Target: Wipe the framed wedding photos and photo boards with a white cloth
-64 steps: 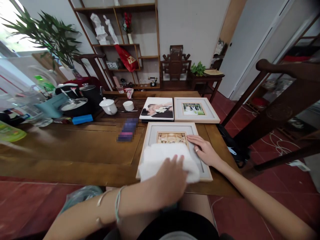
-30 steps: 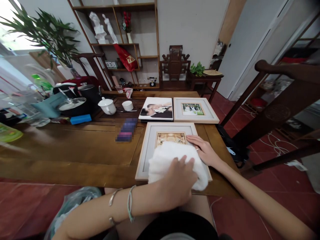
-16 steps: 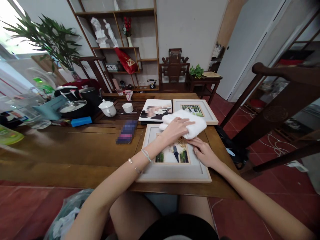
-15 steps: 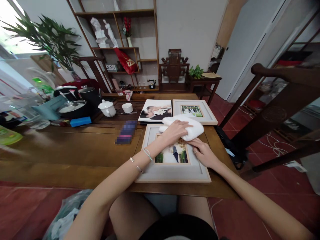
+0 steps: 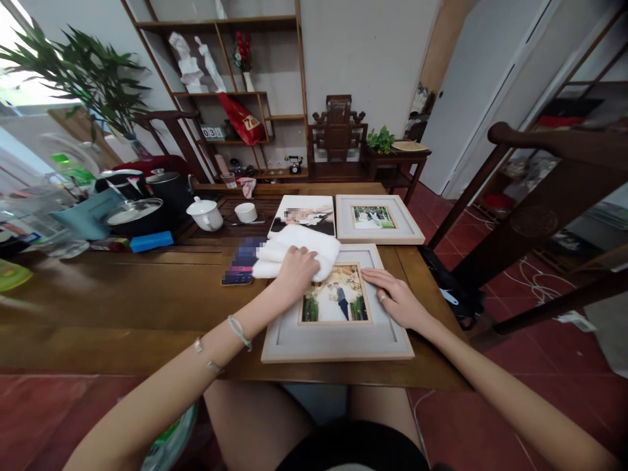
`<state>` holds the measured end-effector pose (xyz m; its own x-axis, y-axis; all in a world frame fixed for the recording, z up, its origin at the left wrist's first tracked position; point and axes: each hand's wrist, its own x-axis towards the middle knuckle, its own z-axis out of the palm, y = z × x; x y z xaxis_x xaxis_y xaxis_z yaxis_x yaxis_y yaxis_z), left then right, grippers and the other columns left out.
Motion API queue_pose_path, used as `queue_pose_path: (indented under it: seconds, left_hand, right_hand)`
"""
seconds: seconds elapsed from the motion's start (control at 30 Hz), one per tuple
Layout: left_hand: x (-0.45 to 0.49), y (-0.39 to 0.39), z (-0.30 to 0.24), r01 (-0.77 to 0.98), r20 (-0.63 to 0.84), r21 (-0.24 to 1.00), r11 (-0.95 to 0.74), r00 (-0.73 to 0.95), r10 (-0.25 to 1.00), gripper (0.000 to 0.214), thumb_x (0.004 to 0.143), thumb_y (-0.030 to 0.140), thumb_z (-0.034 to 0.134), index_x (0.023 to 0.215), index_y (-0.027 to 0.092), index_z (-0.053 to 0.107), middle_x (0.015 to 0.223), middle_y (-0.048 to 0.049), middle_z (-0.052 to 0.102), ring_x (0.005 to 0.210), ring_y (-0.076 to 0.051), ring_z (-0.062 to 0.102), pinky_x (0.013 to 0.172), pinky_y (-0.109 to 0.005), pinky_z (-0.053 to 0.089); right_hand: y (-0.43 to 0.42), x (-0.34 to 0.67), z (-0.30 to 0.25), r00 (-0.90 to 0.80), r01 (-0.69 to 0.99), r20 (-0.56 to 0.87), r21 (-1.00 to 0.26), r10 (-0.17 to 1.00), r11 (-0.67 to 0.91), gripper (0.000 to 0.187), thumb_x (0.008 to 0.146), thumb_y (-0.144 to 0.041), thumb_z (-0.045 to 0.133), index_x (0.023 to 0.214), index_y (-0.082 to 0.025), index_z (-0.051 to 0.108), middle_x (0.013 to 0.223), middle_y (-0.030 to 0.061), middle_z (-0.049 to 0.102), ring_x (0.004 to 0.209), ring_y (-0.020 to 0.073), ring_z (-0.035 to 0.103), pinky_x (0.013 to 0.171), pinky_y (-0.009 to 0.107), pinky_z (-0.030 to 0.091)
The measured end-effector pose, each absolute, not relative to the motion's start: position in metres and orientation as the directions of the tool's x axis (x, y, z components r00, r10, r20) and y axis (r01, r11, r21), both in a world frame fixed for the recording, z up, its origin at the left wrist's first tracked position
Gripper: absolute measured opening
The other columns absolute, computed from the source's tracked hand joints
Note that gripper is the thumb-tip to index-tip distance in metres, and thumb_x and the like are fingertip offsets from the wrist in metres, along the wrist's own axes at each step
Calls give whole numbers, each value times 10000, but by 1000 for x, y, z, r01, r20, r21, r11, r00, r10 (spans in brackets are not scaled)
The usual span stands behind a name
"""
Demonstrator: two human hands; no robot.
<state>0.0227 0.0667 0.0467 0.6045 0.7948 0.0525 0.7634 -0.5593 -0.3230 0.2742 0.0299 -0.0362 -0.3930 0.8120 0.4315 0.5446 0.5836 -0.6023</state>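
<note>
Head view, the only view:

- Left hand (image 5: 294,268) lies palm down on a white folded terry cloth (image 5: 300,243). The fingers are curled over and bunch the cloth against the surface. It is a pressing hold, not a lift.
- The cloth sits under and just ahead of that grip, on the far-left corner of a pale wood picture frame with a grey mat (image 5: 338,337). Part of the cloth hangs past the frame edge toward a dark phone (image 5: 239,267), just left of the grip.
- Right hand (image 5: 397,301) is flat with its fingers spread and holds nothing. It lies to the right of the cloth grip, on the mat's right band, with the fingertips at the edge of the colour photo print (image 5: 336,301). It looks like a hold-down that keeps the frame from sliding.
- The frame lies flat on the brown wooden table (image 5: 122,288), at the near edge over the person's lap.
- Beyond the grip are an unframed canvas print (image 5: 304,212) and a second pale frame with a small photo (image 5: 407,226), side by side and apart from the cloth.

Judgement on the step: the frame face is being wiped, with the cloth at the top-left corner. The photo centre, the lower mat and the near rail lie uncovered toward the wrist.

The next move calls for even downward pressure. The cloth should stay bunched under the palm and clear of the phone. The right hand has to stay planted, or shift off whichever band gets wiped.
</note>
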Motion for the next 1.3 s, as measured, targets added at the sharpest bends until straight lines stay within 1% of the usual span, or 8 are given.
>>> queue_pose_path:
  seconds: [0.23, 0.33, 0.43, 0.6, 0.83, 0.97, 1.1, 1.3]
  left_hand:
    - [-2, 45, 42, 824, 95, -347, -448, 506, 857, 249, 765, 9, 503, 830, 110, 721, 1117, -170, 628, 955, -286, 573, 687, -356, 441]
    - [4, 47, 36, 833, 128, -330, -445, 506, 853, 185, 782, 146, 560, 869, 120, 721, 1159, -165, 606, 1026, -311, 539, 765, -384, 457]
    - [1, 59, 31, 832, 147, -306, -463, 522, 840, 232, 803, 275, 588, 918, 121, 718, 1354, -156, 495, 1218, -352, 436, 940, -436, 418]
    - [-13, 70, 30, 805, 19, -187, -563, 576, 817, 308, 844, 221, 537, 1081, 72, 664, 1489, -186, 332, 1390, -330, 268, 1123, -458, 249]
    - [-4, -14, 53, 829, -162, -121, -546, 526, 835, 297, 779, 144, 558, 1036, 64, 683, 1451, -236, 369, 1359, -360, 329, 1097, -490, 300]
    - [-2, -75, 65, 822, -261, 7, -570, 552, 792, 247, 777, 193, 600, 994, 133, 701, 1441, -197, 406, 1321, -346, 402, 1046, -481, 388]
    - [-9, -76, 56, 849, -126, 28, -528, 527, 840, 180, 778, 166, 594, 916, 154, 710, 1440, -161, 424, 1325, -314, 406, 1042, -440, 407]
    - [-18, 11, 25, 848, 99, -128, -514, 527, 844, 231, 777, 189, 611, 974, 119, 710, 1500, -166, 315, 1383, -322, 300, 1115, -453, 298]
  right_hand:
    - [30, 274, -37, -382, 546, 427, -611, 820, 573, 545, 746, -49, 430, 1216, -233, 635, 1281, 57, 620, 1239, 247, 531, 1089, 531, 379]
    - [29, 274, -36, -372, 540, 433, -618, 821, 571, 534, 744, -55, 435, 1205, -225, 643, 1272, 63, 626, 1230, 250, 538, 1084, 531, 385]
    - [29, 274, -36, -366, 543, 434, -620, 824, 567, 532, 739, -55, 434, 1198, -220, 646, 1269, 65, 628, 1229, 250, 538, 1080, 539, 386]
    - [28, 273, -35, -366, 554, 418, -620, 831, 556, 526, 742, -60, 427, 1201, -195, 645, 1271, 78, 626, 1236, 254, 533, 1087, 528, 381]
    - [26, 270, -33, -345, 601, 396, -603, 851, 524, 551, 747, -49, 408, 1237, -186, 620, 1291, 82, 610, 1248, 245, 523, 1099, 522, 370]
    - [27, 272, -35, -355, 591, 409, -599, 841, 541, 557, 743, -48, 411, 1238, -199, 619, 1290, 72, 612, 1250, 241, 521, 1097, 517, 374]
    - [28, 273, -37, -364, 575, 422, -599, 830, 557, 552, 742, -50, 419, 1229, -208, 625, 1283, 69, 617, 1243, 247, 525, 1093, 529, 373]
    - [28, 275, -36, -379, 560, 428, -600, 821, 571, 527, 758, -65, 421, 1223, -202, 630, 1287, 75, 614, 1241, 253, 527, 1091, 532, 375]
